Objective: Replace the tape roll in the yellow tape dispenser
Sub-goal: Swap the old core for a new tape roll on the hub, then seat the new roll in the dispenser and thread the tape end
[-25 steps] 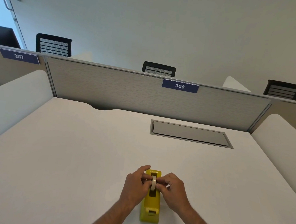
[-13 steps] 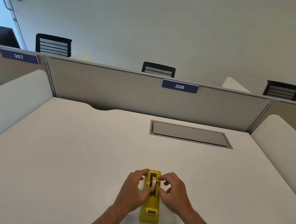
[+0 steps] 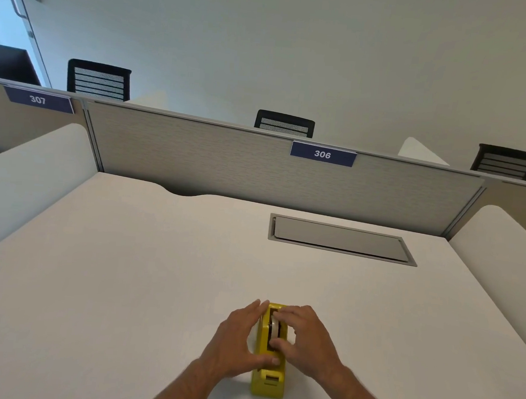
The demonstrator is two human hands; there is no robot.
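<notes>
1. While both hands worked at the dispenser's well, the right hand [image 3: 307,342] lay over the tape roll [image 3: 275,328], its fingers [image 3: 281,315] curled across the top of the roll and the thumb tip pressed at the near end of the slot; whether it pinched the roll or only pushed on it could not be told.
2. Left hand [image 3: 234,342]: spread open, fingers flat along the dispenser's left flank, thumb laid across the yellow top just behind the cutter; bracing, holding nothing apart from the body itself.
3. Tape roll: pale, upright on edge, sunk partway into the central well, mostly hidden by the right hand.
4. Yellow tape dispenser [image 3: 269,383]: standing on the white surface [image 3: 125,283], cutter end nearest the wearer.
5. Step in hand, as judged: seating the roll and its hub into the cradle.
6. Next move, as judged: downward pressure until the hub sits in its notches, then drawing the free end forward to the cutter while the left hand steadies the body.
7. Surroundings: a grey cable hatch [image 3: 339,240] well beyond; a partition [image 3: 227,162] labelled 306.
</notes>
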